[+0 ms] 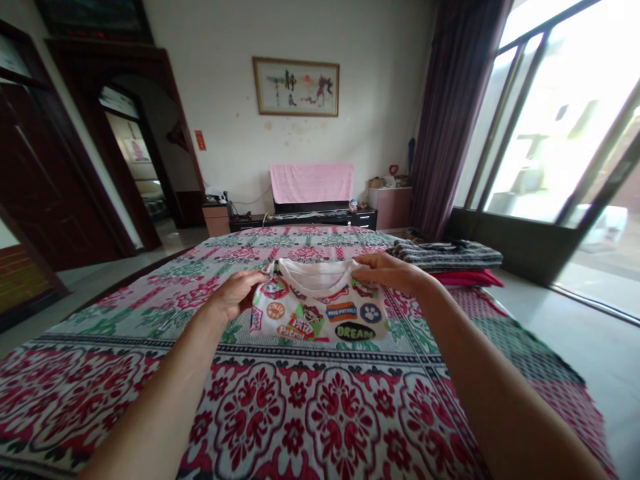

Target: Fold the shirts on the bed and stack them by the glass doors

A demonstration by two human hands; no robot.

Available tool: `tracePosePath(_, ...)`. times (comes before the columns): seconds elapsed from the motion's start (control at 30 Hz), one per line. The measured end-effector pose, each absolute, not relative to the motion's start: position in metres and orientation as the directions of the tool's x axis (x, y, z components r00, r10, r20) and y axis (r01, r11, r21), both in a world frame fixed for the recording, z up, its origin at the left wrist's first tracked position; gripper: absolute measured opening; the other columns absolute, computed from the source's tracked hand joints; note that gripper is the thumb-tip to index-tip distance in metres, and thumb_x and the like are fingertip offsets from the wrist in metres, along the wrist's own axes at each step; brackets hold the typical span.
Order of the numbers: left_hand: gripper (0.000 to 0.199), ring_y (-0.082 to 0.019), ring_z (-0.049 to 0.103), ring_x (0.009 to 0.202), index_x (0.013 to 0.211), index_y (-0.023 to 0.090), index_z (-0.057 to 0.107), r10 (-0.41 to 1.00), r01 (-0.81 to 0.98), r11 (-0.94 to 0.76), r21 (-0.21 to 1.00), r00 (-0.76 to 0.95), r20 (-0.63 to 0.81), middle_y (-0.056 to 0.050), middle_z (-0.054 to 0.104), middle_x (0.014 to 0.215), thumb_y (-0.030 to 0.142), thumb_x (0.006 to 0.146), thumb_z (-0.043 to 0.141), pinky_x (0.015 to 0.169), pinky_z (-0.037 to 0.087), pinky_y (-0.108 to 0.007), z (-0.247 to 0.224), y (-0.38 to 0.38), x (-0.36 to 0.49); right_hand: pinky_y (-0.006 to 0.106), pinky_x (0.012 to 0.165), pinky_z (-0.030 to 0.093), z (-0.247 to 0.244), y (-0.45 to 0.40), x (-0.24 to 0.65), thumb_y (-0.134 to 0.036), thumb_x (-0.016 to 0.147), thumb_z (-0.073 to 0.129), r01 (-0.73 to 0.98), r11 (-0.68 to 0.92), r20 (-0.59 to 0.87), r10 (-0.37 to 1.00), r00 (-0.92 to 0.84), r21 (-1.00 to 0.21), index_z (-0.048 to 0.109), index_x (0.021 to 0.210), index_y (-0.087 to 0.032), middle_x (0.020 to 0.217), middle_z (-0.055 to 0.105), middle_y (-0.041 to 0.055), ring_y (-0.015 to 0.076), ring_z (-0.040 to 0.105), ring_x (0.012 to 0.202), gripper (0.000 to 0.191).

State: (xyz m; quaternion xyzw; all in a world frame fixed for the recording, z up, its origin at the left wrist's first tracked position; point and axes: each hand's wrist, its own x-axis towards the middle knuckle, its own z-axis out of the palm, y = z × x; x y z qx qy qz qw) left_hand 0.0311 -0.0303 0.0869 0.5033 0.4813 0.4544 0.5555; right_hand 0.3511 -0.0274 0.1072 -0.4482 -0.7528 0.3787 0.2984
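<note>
A small white T-shirt (313, 313) with colourful cartoon badges and lettering hangs between my hands, its neckline at the top. My left hand (240, 293) pinches the shirt at its left shoulder. At the opposite shoulder, my right hand (383, 270) grips the cloth with the thumb beneath. The shirt appears folded short, and its lower edge is over the patterned bedspread (295, 413). Whether that edge touches the bedspread I cannot tell.
On the right edge of the bedspread lies a stack of folded clothes, a black-and-white striped garment (445, 255) above a red one (467, 277). Beyond stand a low black cabinet (320, 219) and a pink cloth (311, 183). Large windows (540, 133) are at the right.
</note>
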Motion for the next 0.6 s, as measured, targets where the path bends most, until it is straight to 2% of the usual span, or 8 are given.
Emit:
tracePosePath(0.07,0.024,-0.012,0.052,0.044,0.069,0.015,0.058,0.982,0.111,0.149,0.983,0.098,-0.160,0.003,0.058,0.052,0.028,0.052,0.069,0.047,0.040,-0.024,0.067,-0.023,0.029,0.023,0.059,0.048,0.092,-0.021,0.346,-0.039,0.079,0.059,0.418,0.191,0.025,0.928,-0.372,-0.888,0.065,0.102,-0.015,0.085,0.070,0.0051,0.0154,0.063,0.070,0.033)
tracePosePath(0.17,0.031,-0.011,0.051,0.044,0.072,0.015,0.058,0.973,0.287,0.210,0.935,0.031,-0.228,0.003,0.058,0.053,0.037,0.053,0.070,0.046,0.040,-0.023,0.041,-0.018,0.029,0.020,0.050,0.043,0.066,-0.009,0.341,-0.036,0.081,0.057,0.531,0.114,-0.040,0.962,-0.270,-0.840,0.066,0.094,-0.015,0.079,0.068,0.0041,0.0120,0.059,0.061,0.027)
tracePosePath(0.23,0.037,-0.012,0.054,0.049,0.076,0.015,0.060,0.967,0.308,0.224,0.924,0.049,-0.251,0.002,0.061,0.057,0.045,0.057,0.069,0.049,0.041,-0.023,0.032,-0.018,0.030,0.019,0.049,0.042,0.053,-0.003,0.344,-0.034,0.080,0.058,0.597,0.108,-0.076,0.959,-0.274,-0.795,0.066,0.085,-0.015,0.075,0.067,0.0033,0.0112,0.057,0.060,0.021)
tracePosePath(0.3,0.042,-0.012,0.057,0.054,0.081,0.014,0.061,0.958,0.312,0.226,0.923,0.100,-0.269,0.000,0.064,0.062,0.050,0.059,0.068,0.052,0.041,-0.022,0.030,-0.019,0.027,0.020,0.052,0.043,0.045,0.000,0.351,-0.035,0.079,0.059,0.586,0.097,-0.116,0.942,-0.315,-0.804,0.066,0.082,-0.017,0.078,0.067,0.0033,0.0114,0.057,0.062,0.019)
tracePosePath(0.47,0.039,-0.014,0.061,0.065,0.085,0.015,0.063,0.931,0.334,0.256,0.907,0.167,-0.324,-0.002,0.069,0.074,0.035,0.053,0.072,0.058,0.043,-0.023,0.029,-0.013,0.018,0.021,0.056,0.045,0.037,0.008,0.372,-0.041,0.074,0.065,0.481,-0.053,-0.277,0.870,-0.408,-0.875,0.066,0.083,-0.016,0.082,0.066,0.0047,0.0116,0.057,0.065,0.026)
tracePosePath(0.6,0.035,-0.013,0.059,0.063,0.082,0.016,0.064,0.937,0.316,0.274,0.908,0.125,-0.326,0.000,0.068,0.070,0.023,0.049,0.069,0.057,0.042,-0.023,0.025,-0.009,0.016,0.019,0.052,0.042,0.031,0.011,0.378,-0.038,0.067,0.072,0.435,-0.116,-0.330,0.826,-0.456,-0.893,0.066,0.086,-0.015,0.077,0.064,0.0024,0.0080,0.053,0.058,0.031)
